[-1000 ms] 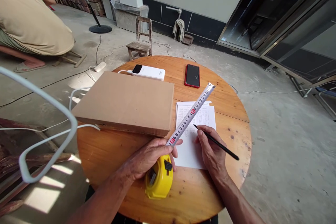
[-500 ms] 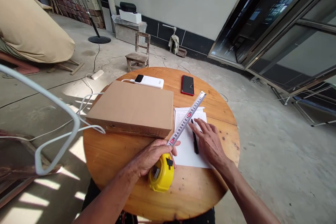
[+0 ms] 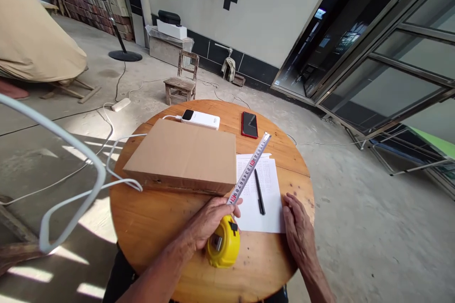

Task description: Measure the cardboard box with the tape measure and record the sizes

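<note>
My left hand (image 3: 216, 215) grips a yellow tape measure (image 3: 227, 246) above the near side of the round wooden table (image 3: 149, 227). The tape's silver blade sticks out up and to the right, over the edge of a white paper (image 3: 270, 218) with printed rows. On that paper lies a black pen (image 3: 259, 191), touched by neither hand. At the right side of the table my right hand (image 3: 298, 225) rests with nothing in it, its fingers loosely extended beside the paper's edge. A closed brown cardboard box (image 3: 185, 154) sits left of the paper, just beyond my left hand.
Behind the box is a white power bank (image 3: 201, 119) with a cable plugged in. A phone with a red edge (image 3: 249, 124) lies at the table's far side. White tubing (image 3: 95, 156) crosses the left. A small wooden chair (image 3: 182, 80) stands beyond the table.
My right hand has moved off the pen and paper, towards the table's right edge. The pen stays on the paper. My left hand still holds the tape measure; the view has shifted slightly.
</note>
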`<state>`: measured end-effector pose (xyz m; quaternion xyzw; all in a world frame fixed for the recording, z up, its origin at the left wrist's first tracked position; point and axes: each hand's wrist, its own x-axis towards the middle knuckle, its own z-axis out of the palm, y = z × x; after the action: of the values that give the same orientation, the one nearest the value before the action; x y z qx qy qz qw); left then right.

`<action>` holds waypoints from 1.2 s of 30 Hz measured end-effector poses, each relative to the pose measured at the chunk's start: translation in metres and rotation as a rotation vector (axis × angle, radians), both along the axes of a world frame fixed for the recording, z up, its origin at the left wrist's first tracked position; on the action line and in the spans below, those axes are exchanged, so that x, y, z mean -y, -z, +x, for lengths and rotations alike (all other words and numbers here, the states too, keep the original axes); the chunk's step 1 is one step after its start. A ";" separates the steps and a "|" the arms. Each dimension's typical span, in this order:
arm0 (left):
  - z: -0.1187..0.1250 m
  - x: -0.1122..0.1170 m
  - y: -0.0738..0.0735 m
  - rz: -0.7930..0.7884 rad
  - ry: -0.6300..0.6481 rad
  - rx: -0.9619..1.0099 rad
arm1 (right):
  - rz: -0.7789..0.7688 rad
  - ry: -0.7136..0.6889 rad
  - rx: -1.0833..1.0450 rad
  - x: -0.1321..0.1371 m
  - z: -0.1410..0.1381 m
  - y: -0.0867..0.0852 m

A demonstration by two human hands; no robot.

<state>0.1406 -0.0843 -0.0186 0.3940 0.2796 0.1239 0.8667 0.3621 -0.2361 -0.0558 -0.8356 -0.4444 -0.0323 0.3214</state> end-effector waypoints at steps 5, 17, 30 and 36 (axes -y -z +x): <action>0.002 -0.001 -0.001 0.000 0.008 0.010 | 0.018 -0.013 0.022 0.000 0.002 -0.001; 0.000 0.002 0.005 0.020 0.009 0.054 | 0.024 -0.025 0.031 0.006 -0.001 0.002; -0.016 0.007 -0.022 0.085 0.073 0.199 | 0.237 -0.002 0.335 0.010 -0.008 -0.007; -0.085 0.018 -0.034 0.143 -0.017 0.125 | 0.234 0.012 0.288 -0.005 -0.035 -0.038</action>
<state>0.0553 -0.1023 0.0159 0.4440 0.2188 0.1755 0.8510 0.3273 -0.2310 -0.0179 -0.7818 -0.4741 -0.2051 0.3493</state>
